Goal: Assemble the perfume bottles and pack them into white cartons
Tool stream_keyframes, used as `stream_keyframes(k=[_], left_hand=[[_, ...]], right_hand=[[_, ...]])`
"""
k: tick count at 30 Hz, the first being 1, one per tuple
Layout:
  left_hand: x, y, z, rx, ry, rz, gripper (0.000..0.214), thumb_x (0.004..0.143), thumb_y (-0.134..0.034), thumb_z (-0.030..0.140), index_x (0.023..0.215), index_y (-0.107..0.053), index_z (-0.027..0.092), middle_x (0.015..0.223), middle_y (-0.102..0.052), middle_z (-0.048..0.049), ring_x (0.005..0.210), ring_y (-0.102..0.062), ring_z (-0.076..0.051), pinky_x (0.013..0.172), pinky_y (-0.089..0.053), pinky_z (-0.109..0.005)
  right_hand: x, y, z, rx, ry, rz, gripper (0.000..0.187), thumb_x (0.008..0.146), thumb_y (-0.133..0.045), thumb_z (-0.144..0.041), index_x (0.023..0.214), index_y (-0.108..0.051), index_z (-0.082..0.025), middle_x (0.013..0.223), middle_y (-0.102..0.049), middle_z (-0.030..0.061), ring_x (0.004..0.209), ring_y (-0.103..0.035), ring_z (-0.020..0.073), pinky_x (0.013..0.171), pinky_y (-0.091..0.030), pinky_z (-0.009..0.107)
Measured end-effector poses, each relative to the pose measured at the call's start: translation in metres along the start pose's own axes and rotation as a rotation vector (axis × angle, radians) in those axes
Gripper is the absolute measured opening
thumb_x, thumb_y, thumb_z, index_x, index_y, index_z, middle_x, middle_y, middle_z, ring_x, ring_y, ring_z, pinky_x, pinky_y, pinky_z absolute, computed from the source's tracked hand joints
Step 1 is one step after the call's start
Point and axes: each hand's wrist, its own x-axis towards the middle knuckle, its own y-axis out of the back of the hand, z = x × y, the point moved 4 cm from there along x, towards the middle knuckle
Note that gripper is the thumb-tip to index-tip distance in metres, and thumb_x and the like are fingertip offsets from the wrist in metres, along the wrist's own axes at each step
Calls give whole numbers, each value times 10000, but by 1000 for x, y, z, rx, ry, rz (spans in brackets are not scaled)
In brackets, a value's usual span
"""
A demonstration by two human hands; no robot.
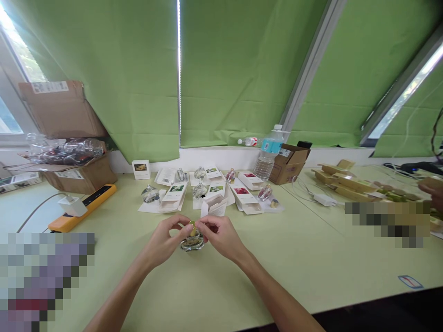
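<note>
The left hand (175, 237) pinches the gold top (193, 227) of a glass bottle (192, 244) on the tabletop (294, 258); the right hand (219, 234) bunches narrowly beside it, grip unclear. Best to press evenly, bottle level, clear of the white box (213, 206) behind.

Seven glass bottles (192, 245) — two white-capped bottles (272, 146) — one power strip (98, 196).

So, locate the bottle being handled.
In the head view, the bottle is below and left of centre, between the left hand and the right hand.

Nearest bottle (192, 243) apparently on table (297, 258)
</note>
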Motion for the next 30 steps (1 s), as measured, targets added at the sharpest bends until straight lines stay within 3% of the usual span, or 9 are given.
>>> stream_keyframes(k=[3,8,15,30], left_hand=[[1,0,4,-54,-30,1,297,865,-505,454,845,-681,216,834,-671,-34,806,-602,-199,684,-458,-276],[3,-2,0,-169,80,25,303,812,-576,476,797,-683,193,754,-641,-17,726,-568,-174,640,-429,-256],[1,-5,-8,-296,242,-5,324,798,-605,484,858,-678,175,820,-649,-24,823,-549,-182,803,-426,-311],[1,-6,-10,-354,240,-13,331,805,-612,479,911,-676,172,811,-643,-17,797,-529,-165,799,-409,-318]], right_hand=[[0,0,0,15,-11,1,317,884,-525,-419,785,-678,-160,554,-554,-9,506,-503,106,489,-383,213],[0,0,1,93,-71,-19,323,869,-550,-434,810,-686,-146,546,-549,-11,493,-472,92,470,-366,200],[2,-1,8,194,-178,-53,368,830,-584,-501,832,-692,-149,526,-555,-13,420,-378,68,392,-296,189],[1,-3,14,195,-220,-73,385,827,-574,-530,855,-702,-167,533,-565,-11,399,-372,66,371,-297,189]])
